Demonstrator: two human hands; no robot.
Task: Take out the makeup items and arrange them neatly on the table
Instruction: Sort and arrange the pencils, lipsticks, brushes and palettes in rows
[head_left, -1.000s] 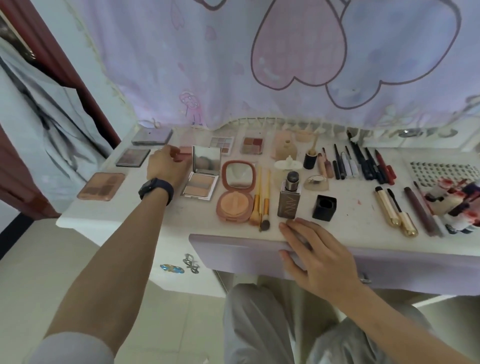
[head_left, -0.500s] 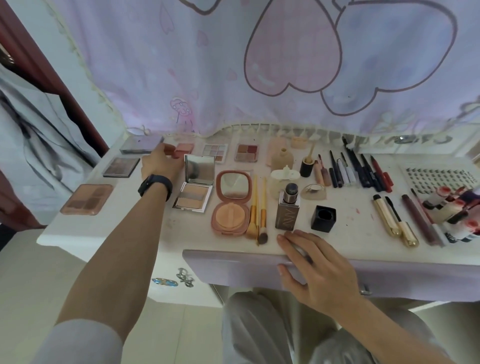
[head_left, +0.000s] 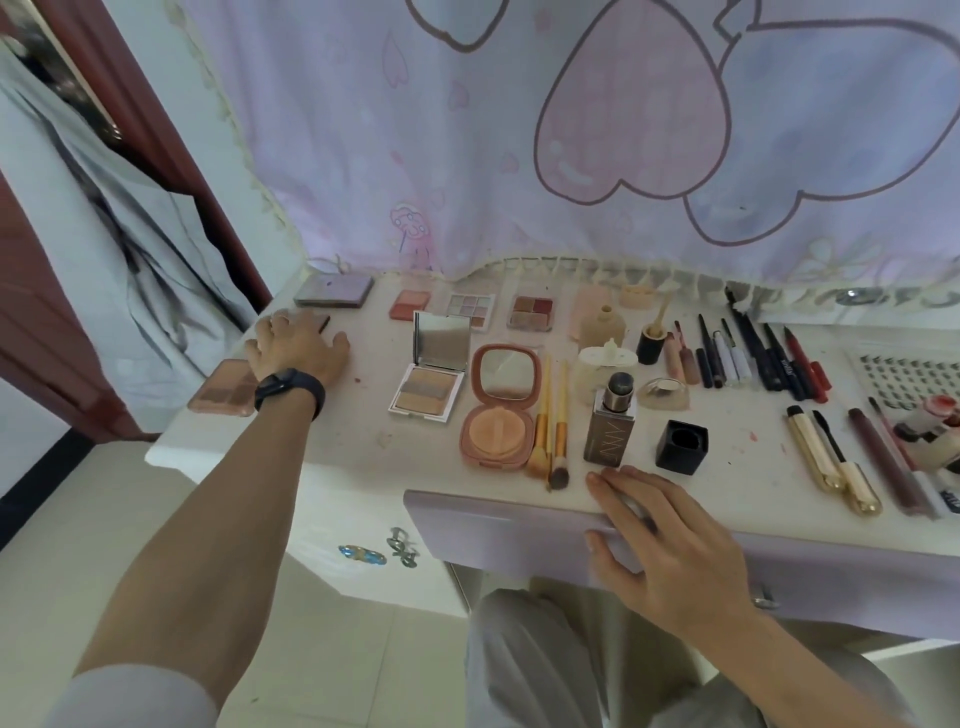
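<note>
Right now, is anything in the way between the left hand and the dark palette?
No, nothing visible. The left hand rests right on the dark palette, hiding most of it; only one edge shows.

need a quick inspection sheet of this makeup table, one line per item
surface: white tabletop with pink smudges; lilac drawer front below its edge.
job's things: brown palette, lilac palette, open mirrored compact, open pink powder compact, two brushes, foundation bottle with black cap standing apart to one side, row of pencils, two gold tubes.
clutter: jumbled tubes at the right edge.
grippers: left hand lies flat over a dark palette; right hand rests on the front edge, holding nothing.
cables: nothing seen.
surroundings: heart-print curtain, red-brown door frame, tiled floor.
</note>
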